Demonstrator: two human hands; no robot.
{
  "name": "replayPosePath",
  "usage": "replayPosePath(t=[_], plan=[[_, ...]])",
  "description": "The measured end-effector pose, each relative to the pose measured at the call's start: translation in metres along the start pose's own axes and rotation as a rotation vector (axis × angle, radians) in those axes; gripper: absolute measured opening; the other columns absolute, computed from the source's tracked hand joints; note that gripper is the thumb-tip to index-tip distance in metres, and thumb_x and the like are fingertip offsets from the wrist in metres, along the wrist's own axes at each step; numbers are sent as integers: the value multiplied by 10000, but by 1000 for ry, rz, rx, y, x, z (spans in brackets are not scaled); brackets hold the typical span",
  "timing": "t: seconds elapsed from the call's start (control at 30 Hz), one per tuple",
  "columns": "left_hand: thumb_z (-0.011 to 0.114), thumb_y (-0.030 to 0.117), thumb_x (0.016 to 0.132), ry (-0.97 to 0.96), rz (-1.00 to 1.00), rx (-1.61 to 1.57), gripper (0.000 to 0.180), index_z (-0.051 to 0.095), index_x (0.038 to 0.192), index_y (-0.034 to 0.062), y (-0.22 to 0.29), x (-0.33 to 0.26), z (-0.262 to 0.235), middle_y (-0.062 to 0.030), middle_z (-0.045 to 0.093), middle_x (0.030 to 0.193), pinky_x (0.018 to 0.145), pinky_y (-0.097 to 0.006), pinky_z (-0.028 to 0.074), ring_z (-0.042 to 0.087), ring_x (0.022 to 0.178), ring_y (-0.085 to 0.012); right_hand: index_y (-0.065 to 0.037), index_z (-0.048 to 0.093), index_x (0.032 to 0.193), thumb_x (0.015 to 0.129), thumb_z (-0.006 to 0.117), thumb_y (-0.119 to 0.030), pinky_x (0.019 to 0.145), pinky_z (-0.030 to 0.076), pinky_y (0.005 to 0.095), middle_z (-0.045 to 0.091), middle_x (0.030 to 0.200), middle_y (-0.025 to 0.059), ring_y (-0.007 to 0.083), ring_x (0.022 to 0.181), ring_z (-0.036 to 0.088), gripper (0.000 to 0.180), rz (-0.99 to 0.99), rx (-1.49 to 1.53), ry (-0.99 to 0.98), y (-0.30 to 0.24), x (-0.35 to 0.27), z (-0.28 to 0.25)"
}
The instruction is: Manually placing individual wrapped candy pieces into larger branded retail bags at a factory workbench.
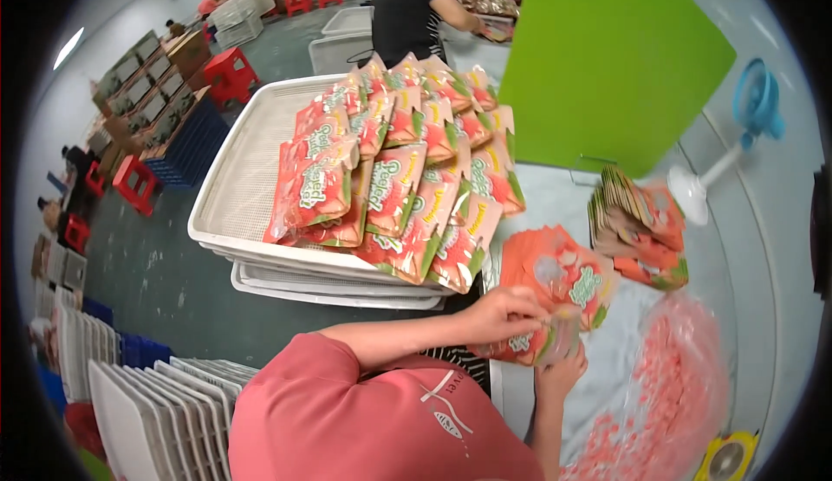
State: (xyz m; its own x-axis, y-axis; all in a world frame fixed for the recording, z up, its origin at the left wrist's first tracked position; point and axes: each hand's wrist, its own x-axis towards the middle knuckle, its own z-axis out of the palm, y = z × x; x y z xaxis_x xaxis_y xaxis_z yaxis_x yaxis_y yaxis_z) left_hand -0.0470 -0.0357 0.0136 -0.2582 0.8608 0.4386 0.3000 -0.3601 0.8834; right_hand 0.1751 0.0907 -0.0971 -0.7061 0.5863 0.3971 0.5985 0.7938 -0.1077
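A red and orange foil pouch (517,348) with a clear window is held low over the white table's near edge. My left hand (510,311) pinches it at its upper edge. My right hand (562,370) grips the window end, its fingers partly hidden behind the pouch. Just beyond lies a fanned pile of flat pouches (555,264), with a second stack of pouches (643,225) standing to its right. Small pink pieces (667,364) fill an open clear plastic bag (706,342) right of my right hand.
Plump pouches (390,178) cover much of a white mesh tray (238,178) on stacked trays at left. A green panel (607,65), a blue fan (754,104) and a yellow item (728,457) border the table. A person (412,13) works beyond; red stools (137,182) and cartons stand left.
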Motion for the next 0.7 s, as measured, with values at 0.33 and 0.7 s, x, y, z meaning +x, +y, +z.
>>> replayPosePath(t=[0.33, 0.7], plan=[[729, 109, 861, 2, 21, -38, 173, 724, 1021, 44, 2, -2, 13, -66, 589, 837, 571, -275, 462, 570, 656, -141, -81, 592, 1174, 811, 705, -276, 756, 481, 425, 636, 1035, 128, 335, 913, 614, 427, 157, 282, 0, 13, 9, -8], [711, 49, 842, -71, -83, 38, 122, 724, 953, 0, 17, 5, 12, -112, 676, 895, 696, -301, 518, 663, 794, -193, -27, 627, 836, 908, 639, -118, 614, 464, 256, 583, 758, 15, 97, 693, 549, 117, 678, 1098, 338, 22, 18, -8]])
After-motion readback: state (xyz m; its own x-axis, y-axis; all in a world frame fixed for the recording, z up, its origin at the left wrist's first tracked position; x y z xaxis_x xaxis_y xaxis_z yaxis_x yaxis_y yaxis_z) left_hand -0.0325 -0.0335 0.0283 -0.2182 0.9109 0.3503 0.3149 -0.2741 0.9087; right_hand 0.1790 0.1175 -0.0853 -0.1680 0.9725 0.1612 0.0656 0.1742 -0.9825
